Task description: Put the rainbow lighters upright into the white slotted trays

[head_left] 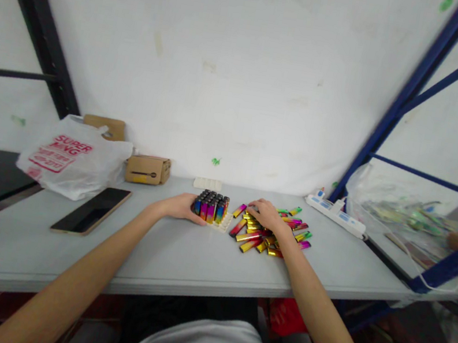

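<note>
Shiny tubes (210,208) with black tops and blue-to-pink-to-gold sides stand upright, packed close together in a cream tray (222,224) with holes. Some holes along the tray's right side show bare. My left hand (182,206) is closed round the left side of this group, thumb at the front and fingers hidden behind. To the right lies a loose pile of similar tubes (251,236) in gold, red, pink and green. Over the pile's far left part, my right hand (265,213) reaches down with curled fingers; what they grip is hidden.
Behind the tray lies another cream tray (207,184). A phone (91,210), a plastic bag (75,157) and a cardboard box (148,170) are on the left. A power strip (336,214) sits at the back right, near a blue metal frame (390,113). Another person's arm shows far right.
</note>
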Motion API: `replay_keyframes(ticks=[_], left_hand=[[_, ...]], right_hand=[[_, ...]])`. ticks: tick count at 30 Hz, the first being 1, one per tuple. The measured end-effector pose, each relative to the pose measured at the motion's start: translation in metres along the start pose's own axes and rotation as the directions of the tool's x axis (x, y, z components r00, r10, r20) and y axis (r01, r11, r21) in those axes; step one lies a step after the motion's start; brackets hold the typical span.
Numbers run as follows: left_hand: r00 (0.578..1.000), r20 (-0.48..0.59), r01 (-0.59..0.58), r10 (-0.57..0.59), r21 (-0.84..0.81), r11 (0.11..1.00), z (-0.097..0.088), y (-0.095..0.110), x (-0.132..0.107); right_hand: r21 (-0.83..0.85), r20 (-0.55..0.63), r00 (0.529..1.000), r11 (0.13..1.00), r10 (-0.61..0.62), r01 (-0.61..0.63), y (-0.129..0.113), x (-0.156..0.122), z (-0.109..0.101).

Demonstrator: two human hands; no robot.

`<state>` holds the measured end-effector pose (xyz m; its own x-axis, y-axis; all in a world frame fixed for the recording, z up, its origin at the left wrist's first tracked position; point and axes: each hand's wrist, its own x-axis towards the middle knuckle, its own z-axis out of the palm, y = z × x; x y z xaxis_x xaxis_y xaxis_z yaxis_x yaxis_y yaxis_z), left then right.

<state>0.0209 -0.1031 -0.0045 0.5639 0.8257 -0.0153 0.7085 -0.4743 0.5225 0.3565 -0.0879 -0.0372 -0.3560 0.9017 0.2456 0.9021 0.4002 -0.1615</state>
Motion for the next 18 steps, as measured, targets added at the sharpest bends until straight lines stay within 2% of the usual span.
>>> replay_keyframes(ticks=[6, 10, 12, 15, 18], left_hand=[[1.0, 0.003, 0.001, -0.001, -0.021, 1.0, 0.001, -0.001, 0.0], [1.0, 0.001, 0.008, -0.008, -0.014, 1.0, 0.001, 0.0, 0.0], [1.0, -0.001, -0.004, 0.004, -0.015, 1.0, 0.001, 0.0, 0.0], [1.0, 0.0, -0.009, 0.009, -0.02, 1.0, 0.0, 0.002, -0.001], [1.0, 0.002, 0.0, 0.0, -0.018, 1.0, -0.001, 0.003, -0.001]], right_hand=[[0.042, -0.035, 0.999, 0.999, -0.013, 0.014, 0.005, -0.002, -0.006], [0.097, 0.053, 0.997, 0.994, -0.049, 0.044, 0.014, -0.007, -0.013], [0.12, 0.061, 0.998, 0.993, -0.027, 0.02, 0.016, -0.009, -0.014], [0.109, 0.0, 1.0, 0.994, 0.031, -0.031, 0.012, -0.009, -0.013], [0.17, -0.151, 0.988, 0.985, 0.04, -0.014, 0.004, -0.007, -0.014]])
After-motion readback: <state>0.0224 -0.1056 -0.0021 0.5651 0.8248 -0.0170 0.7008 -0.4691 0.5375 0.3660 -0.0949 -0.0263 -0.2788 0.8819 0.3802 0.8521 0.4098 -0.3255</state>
